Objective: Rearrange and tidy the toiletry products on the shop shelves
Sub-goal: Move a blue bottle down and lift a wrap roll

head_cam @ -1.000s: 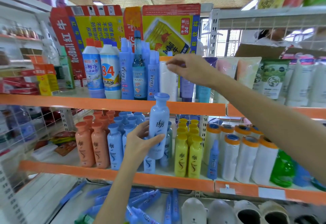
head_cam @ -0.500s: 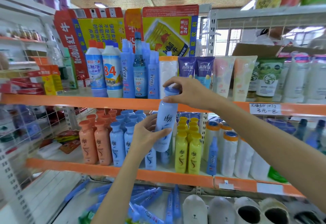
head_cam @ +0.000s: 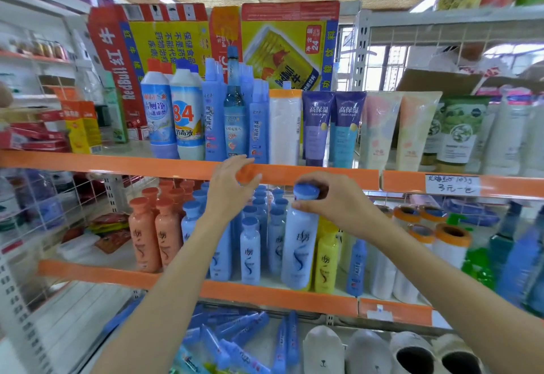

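Gripping the cap of a pale blue bottle [head_cam: 298, 244], the right hand [head_cam: 332, 200] stands it at the middle shelf's [head_cam: 282, 297] front edge, filling the blue row; the left hand [head_cam: 232, 188] hovers loosely open, empty.

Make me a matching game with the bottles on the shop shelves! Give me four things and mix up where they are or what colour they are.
Things:
1. pale blue bottle
2. orange bottles
3. yellow bottles
4. slippers

Descriptions:
A. on the bottom shelf, under all the bottles
B. held by its cap in the right hand
C. just right of the held bottle
D. left end of the middle shelf row

Pairs: 1-B, 2-D, 3-C, 4-A
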